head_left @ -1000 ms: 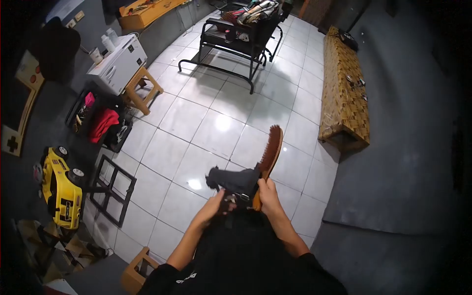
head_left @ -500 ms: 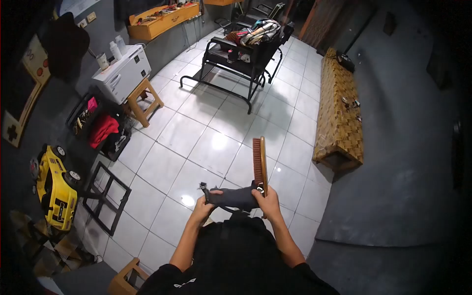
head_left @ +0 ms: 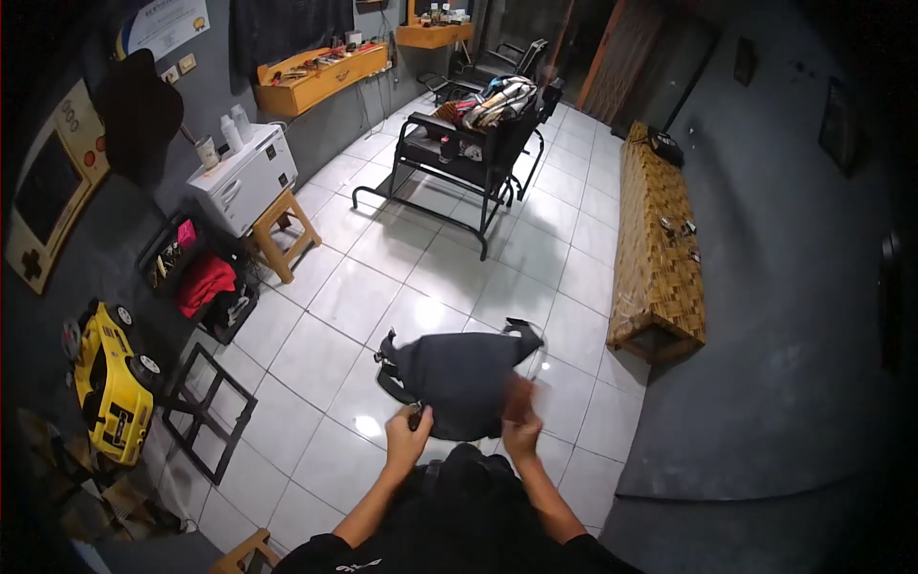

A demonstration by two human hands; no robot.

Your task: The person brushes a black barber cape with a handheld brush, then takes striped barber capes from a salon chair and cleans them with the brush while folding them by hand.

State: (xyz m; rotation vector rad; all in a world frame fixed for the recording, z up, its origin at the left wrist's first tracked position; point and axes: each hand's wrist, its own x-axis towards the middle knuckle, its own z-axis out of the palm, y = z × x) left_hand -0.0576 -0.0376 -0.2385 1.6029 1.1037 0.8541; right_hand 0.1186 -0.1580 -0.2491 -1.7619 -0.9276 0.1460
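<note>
White square floor tiles formed the background. At 6 o'clock, the dark-grey fabric bag was held up above the floor. The left hand held the bag's near left edge in a narrow grip. At 5 o'clock, the right hand was closed on the reddish-brown brush, which appeared blurred; whether it also gripped the bag could not be determined. The black rectangular frame lay at 8 o'clock. At 12 o'clock, the black metal-framed chair supported multicoloured cloth.
</note>
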